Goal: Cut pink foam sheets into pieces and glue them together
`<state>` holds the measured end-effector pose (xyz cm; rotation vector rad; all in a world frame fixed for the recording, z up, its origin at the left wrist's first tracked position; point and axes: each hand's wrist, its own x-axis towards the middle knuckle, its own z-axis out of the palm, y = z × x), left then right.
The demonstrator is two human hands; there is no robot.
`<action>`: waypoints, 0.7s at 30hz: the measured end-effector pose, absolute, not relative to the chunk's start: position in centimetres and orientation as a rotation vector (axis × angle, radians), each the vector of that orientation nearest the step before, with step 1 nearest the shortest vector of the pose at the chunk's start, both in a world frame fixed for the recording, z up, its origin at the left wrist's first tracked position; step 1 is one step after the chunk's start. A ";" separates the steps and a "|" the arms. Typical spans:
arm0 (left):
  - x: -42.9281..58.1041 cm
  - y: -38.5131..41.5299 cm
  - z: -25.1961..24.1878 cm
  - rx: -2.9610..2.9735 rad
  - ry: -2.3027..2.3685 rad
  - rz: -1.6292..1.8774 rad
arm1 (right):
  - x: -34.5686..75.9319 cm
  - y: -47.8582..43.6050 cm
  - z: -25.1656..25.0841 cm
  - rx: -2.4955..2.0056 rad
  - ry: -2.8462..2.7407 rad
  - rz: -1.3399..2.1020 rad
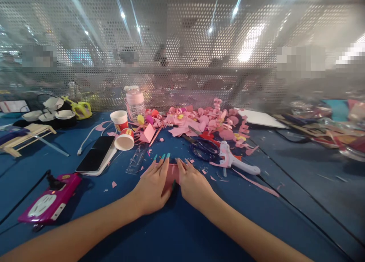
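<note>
A small piece of pink paper (172,174) lies on the blue table between my hands. My left hand (154,188), with long teal nails, presses its left side, fingers over the far edge and thumb at the near edge. On the opposite side my right hand (195,182) has its fingers bent down on the paper, fingertips near the far edge. Both hands partly cover the sheet. Just beyond my left hand is a clear plastic ruler (136,159). Past my right hand lie dark-handled scissors (203,149) and a white glue gun (239,162).
Pink paper curls and cut pieces (199,121) are heaped at the back. Paper cups (124,141), a bottle (134,102), a phone (96,153) and a magenta power strip (53,201) stand or lie leftward. Black cords (302,212) cross the right side. A perforated metal screen (182,64) rises behind.
</note>
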<state>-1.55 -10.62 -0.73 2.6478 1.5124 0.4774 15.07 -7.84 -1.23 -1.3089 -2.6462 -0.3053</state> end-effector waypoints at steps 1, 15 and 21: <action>-1.6 -10.6 -0.8 2.641 1.521 0.469 | 15.1 -7.8 -1.2 -1.300 -2.651 -0.299; -1.5 -10.6 -0.4 2.617 1.562 0.391 | 15.5 -7.8 -1.3 -1.301 -2.677 -0.303; -1.5 -11.0 -0.4 2.628 1.664 0.342 | 15.4 -7.9 -1.0 -1.329 -2.709 -0.308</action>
